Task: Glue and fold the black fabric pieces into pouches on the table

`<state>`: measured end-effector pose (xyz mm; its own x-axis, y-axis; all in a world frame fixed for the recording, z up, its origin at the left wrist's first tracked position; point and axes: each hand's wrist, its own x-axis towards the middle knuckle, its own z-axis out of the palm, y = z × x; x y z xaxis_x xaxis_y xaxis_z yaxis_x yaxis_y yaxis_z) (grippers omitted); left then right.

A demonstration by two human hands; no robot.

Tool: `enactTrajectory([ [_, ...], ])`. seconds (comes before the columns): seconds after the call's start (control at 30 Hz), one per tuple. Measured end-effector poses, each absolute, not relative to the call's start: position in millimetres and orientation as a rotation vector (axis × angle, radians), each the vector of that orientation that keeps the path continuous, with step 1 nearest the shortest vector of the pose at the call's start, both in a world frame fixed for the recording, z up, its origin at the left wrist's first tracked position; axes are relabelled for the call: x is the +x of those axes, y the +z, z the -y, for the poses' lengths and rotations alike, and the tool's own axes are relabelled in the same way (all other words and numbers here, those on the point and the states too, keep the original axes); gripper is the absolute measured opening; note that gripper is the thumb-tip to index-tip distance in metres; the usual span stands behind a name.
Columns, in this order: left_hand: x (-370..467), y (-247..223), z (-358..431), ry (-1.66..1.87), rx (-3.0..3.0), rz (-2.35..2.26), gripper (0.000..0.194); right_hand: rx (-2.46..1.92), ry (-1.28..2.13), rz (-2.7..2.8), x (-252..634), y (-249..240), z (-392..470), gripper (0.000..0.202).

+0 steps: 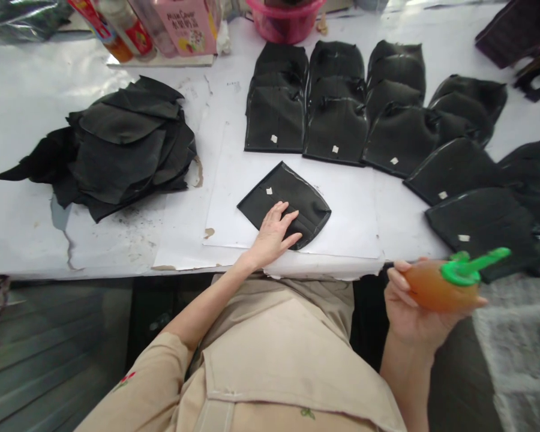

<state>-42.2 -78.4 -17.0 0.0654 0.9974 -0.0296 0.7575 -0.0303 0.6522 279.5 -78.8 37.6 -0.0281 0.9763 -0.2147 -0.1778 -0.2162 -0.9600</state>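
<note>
A black leather-like piece (pixel 303 198) with a small white tag lies turned at an angle on white paper. Along its curved edge runs a shiny line. Resting on it with fingers spread is my left hand (pixel 276 233). My right hand (pixel 416 318), off the table's front edge, is wrapped around a squeeze bottle (pixel 441 285) of amber liquid. The bottle is tilted, its green cap and nozzle pointing to the upper right. Similar black pieces (pixel 276 117) lie overlapped in rows behind and to the right, with white tags and shiny edges.
A loose heap of black pieces (pixel 121 144) sits on the left of the white-covered table (pixel 18 234). Bottles (pixel 130 27), a pink box (pixel 189 27) and a pink basin (pixel 285 21) stand at the back. Dark items (pixel 517 30) lie at the far right.
</note>
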Motion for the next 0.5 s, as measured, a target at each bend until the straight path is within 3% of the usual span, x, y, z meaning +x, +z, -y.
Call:
enactTrajectory([
  [0.17,-63,-5,75,0.448,2.03,-1.457,0.049,-1.303,1.323,0.77,282,21,88,0.055],
  [0.27,-64,-2,73,0.358,2.109,-1.552,0.047,-1.309,1.252,0.685,271,11,100,0.045],
  [0.5,-28,-3,67,0.291,2.148,-1.791,0.047,-1.437,1.137,0.842,251,12,120,0.05],
])
